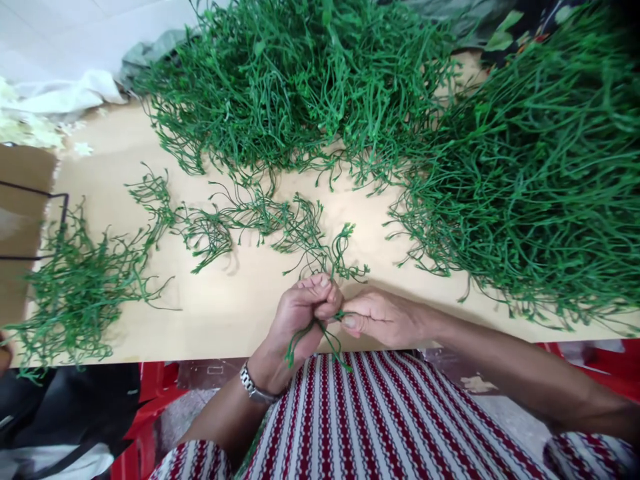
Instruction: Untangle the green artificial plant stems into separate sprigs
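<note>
One left hand (pixel 305 308) is gripping a bunch of green stems (pixel 341 248) in a closed fist, near the front edge of the desk (pixel 200 320); the right hand (pixel 383 317) is pinching a stem just beside it, apparently arranging the bunch; the next move seems to be calling for a steady left grip; outward, loose sprigs (pixel 210 233) are trailing across the desk; a dense pile (pixel 300 87) is lying beyond; at lower left, a black bag (pixel 75 407) is sitting, contents not discernible.

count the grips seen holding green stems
2: the left grip, closed round green stems, and the right grip, pinching them beside it. Another person's grip, mostly cut off at the left edge, may hold more.
</note>
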`<state>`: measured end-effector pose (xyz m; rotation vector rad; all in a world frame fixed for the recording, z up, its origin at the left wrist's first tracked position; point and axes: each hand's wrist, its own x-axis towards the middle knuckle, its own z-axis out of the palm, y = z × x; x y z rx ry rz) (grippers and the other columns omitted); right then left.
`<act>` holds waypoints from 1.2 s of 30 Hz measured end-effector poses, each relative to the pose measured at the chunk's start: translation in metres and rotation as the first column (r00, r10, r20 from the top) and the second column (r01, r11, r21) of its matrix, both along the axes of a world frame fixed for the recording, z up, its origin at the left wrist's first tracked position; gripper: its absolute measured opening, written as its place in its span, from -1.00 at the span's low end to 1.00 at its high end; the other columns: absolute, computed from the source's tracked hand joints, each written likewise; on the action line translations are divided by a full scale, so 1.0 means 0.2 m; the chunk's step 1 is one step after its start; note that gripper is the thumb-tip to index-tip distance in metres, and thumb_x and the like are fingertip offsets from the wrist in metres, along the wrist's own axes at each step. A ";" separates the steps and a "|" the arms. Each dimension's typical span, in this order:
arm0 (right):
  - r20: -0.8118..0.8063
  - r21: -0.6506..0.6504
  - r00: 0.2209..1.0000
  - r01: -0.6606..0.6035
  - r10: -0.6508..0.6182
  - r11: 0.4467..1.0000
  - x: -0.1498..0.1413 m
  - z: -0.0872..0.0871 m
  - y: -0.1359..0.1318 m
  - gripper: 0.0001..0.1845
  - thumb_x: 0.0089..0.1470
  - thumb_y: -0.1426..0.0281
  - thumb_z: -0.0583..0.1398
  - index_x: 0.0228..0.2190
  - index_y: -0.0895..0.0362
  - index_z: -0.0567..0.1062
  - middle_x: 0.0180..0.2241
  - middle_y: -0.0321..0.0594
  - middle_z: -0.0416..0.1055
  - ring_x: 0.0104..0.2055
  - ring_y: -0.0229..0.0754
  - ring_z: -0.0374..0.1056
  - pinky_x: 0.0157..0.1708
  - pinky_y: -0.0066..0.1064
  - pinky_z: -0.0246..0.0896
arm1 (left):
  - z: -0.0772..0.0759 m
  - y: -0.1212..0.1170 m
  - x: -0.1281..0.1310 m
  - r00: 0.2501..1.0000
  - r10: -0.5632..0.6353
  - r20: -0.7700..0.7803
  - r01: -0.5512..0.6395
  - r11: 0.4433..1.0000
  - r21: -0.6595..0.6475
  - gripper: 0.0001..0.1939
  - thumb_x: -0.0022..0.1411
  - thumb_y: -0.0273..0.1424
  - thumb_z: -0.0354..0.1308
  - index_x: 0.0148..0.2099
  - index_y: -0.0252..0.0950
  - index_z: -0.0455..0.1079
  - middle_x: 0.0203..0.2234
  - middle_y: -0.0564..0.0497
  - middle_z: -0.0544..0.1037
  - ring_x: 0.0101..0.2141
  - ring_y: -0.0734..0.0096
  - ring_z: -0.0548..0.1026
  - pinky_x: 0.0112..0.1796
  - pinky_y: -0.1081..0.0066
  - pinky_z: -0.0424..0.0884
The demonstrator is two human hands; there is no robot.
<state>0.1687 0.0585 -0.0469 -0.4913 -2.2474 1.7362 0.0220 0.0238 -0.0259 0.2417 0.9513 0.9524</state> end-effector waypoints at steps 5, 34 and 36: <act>-0.161 -0.265 0.987 -0.030 -0.013 0.964 0.03 0.01 0.00 -0.48 0.18 0.12 -0.12 -0.65 0.17 0.23 -0.68 -0.37 0.11 -0.64 -0.41 0.04 -0.61 -0.53 -0.07 | 0.03 0.03 -0.04 0.997 0.031 0.073 -0.030 0.999 -0.021 -0.77 0.00 -0.46 0.08 -0.64 -0.34 0.17 -0.79 0.19 -0.09 -0.71 0.62 -0.11 -0.65 0.53 -0.09; 0.215 -0.126 0.881 0.453 -0.422 0.882 -0.05 -0.02 -0.01 -0.78 0.09 0.28 0.02 -0.49 0.15 0.27 -0.46 -0.28 0.25 -0.38 -0.28 0.21 -0.37 -0.45 0.12 | -0.02 0.12 0.03 0.966 0.210 0.148 -0.248 0.913 0.323 -0.83 0.16 -0.47 0.02 -0.47 -0.34 0.32 -0.67 0.05 0.34 -0.49 0.41 0.38 -0.36 0.39 0.32; 0.201 -0.144 0.904 0.409 -0.378 0.901 -0.03 -0.01 0.00 -0.71 0.11 0.24 -0.01 -0.53 0.16 0.25 -0.55 -0.33 0.19 -0.50 -0.34 0.14 -0.50 -0.50 0.04 | -0.02 0.13 0.02 0.942 0.238 0.236 -0.285 0.939 0.191 -0.80 0.19 -0.49 -0.03 -0.46 -0.36 0.33 -0.70 0.08 0.28 -0.54 0.47 0.36 -0.39 0.41 0.34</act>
